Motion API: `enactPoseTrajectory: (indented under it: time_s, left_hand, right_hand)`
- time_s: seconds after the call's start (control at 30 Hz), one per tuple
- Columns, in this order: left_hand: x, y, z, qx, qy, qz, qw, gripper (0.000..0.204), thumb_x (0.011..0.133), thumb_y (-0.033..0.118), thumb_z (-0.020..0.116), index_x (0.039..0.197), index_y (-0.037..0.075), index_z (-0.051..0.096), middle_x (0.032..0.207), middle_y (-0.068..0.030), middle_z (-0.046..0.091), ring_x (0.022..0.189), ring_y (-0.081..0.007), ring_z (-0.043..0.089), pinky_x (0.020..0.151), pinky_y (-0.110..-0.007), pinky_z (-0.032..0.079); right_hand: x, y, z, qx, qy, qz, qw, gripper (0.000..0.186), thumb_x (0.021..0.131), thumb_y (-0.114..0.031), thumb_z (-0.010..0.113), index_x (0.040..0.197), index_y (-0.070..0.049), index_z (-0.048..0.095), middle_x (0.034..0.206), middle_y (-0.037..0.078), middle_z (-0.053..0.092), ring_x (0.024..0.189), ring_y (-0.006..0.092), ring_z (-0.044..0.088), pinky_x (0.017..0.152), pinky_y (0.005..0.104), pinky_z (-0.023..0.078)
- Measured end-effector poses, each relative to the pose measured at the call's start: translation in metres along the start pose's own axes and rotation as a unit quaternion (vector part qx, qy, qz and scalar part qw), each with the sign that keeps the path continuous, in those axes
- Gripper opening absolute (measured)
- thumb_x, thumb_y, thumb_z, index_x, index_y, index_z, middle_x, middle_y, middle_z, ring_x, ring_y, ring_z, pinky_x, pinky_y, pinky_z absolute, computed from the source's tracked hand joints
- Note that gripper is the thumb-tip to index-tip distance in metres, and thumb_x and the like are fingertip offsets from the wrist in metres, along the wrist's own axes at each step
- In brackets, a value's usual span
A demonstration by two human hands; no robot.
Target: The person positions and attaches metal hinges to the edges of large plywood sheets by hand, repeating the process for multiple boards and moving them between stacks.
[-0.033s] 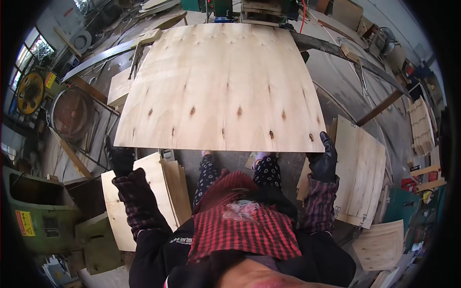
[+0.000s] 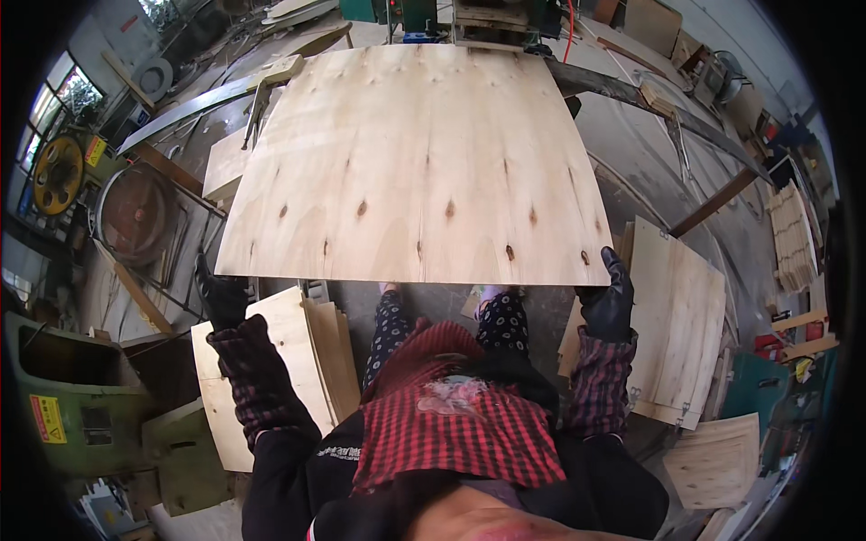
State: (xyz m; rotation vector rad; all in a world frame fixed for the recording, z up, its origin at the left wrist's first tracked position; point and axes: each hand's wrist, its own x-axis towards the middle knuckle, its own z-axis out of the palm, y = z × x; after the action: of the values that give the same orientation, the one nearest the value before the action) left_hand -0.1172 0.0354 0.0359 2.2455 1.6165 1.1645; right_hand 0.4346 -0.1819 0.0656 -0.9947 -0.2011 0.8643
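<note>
A pale, knotted plywood sheet [image 2: 410,162] lies level in front of me, its far end by a green machine [image 2: 415,18]. My left hand [image 2: 225,293], in a black glove, is at the near left corner, thumb raised beside the edge and fingers partly hidden at the sheet's edge. My right hand [image 2: 606,298], also gloved, grips the near right corner with its thumb up along the side. Below the sheet, more boards stand to my left [image 2: 253,379] and to my right [image 2: 677,334], beside my legs.
Long rails [image 2: 704,131] run out either side of the sheet. A green machine body [image 2: 86,424] and a yellow wheel [image 2: 56,176] are at left, near a rusty disc [image 2: 135,215]. Stacked wood pieces [image 2: 792,234] and a smaller panel [image 2: 711,460] are at right.
My left hand and sleeve have shifted very slightly to the left. The sheet and my right hand look the same.
</note>
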Motion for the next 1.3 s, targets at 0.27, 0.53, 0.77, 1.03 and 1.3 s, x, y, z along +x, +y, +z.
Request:
enactPoseTrajectory:
  time_s: [0.27,0.53,0.77,1.03,1.3]
  left_hand:
    - [0.028,0.043,-0.022,-0.185,-0.09,-0.14,0.968,0.039,0.088,0.016,0.05,0.122,-0.003,0.049,0.118,-0.015,0.054,0.105,-0.0217,0.054,0.088,-0.033,0.044]
    - [0.002,0.165,0.013,-0.478,-0.205,-0.183,0.834,0.048,0.093,0.028,0.044,0.136,0.009,0.036,0.113,-0.0104,0.058,0.067,-0.012,0.056,0.055,-0.024,0.042]
    - [-0.021,0.242,0.075,-0.6,-0.249,-0.293,0.702,0.057,0.086,0.014,0.053,0.139,0.011,0.033,0.125,-0.0138,0.053,0.049,-0.0105,0.055,0.039,-0.021,0.039]
    - [-0.012,0.255,0.117,-0.236,-0.063,0.205,0.948,0.076,0.055,-0.009,0.063,0.127,0.007,0.045,0.135,-0.0268,0.039,0.101,-0.0391,0.06,0.067,-0.037,0.053]
    - [-0.018,0.258,0.116,-0.23,-0.077,0.141,0.96,0.078,0.052,-0.008,0.067,0.125,0.006,0.046,0.135,-0.0253,0.04,0.11,-0.0391,0.055,0.076,-0.039,0.053]
  right_hand:
    - [-0.005,-0.011,-0.011,0.012,-0.036,0.008,0.999,0.028,0.09,-0.024,0.052,0.11,-0.005,0.057,0.097,0.01,0.064,0.078,0.0187,0.065,0.056,0.0294,0.054]
    - [-0.007,-0.084,-0.124,0.084,0.022,-0.081,0.993,0.034,0.094,-0.023,0.046,0.118,0.0,0.052,0.11,0.014,0.062,0.093,0.021,0.064,0.071,0.0294,0.056]
    - [0.026,-0.134,-0.209,0.075,-0.001,-0.152,0.985,0.034,0.095,-0.024,0.044,0.117,0.001,0.053,0.111,0.012,0.062,0.095,0.0196,0.063,0.075,0.028,0.055]
    - [0.074,-0.145,-0.233,0.062,0.05,-0.157,0.984,0.036,0.094,-0.028,0.045,0.117,-0.003,0.054,0.113,0.009,0.062,0.099,0.0212,0.06,0.084,0.0317,0.05]
    - [0.046,-0.087,-0.155,0.052,-0.018,-0.091,0.994,0.045,0.09,-0.039,0.051,0.125,-0.011,0.05,0.123,0.009,0.056,0.107,0.0241,0.057,0.085,0.0388,0.051]
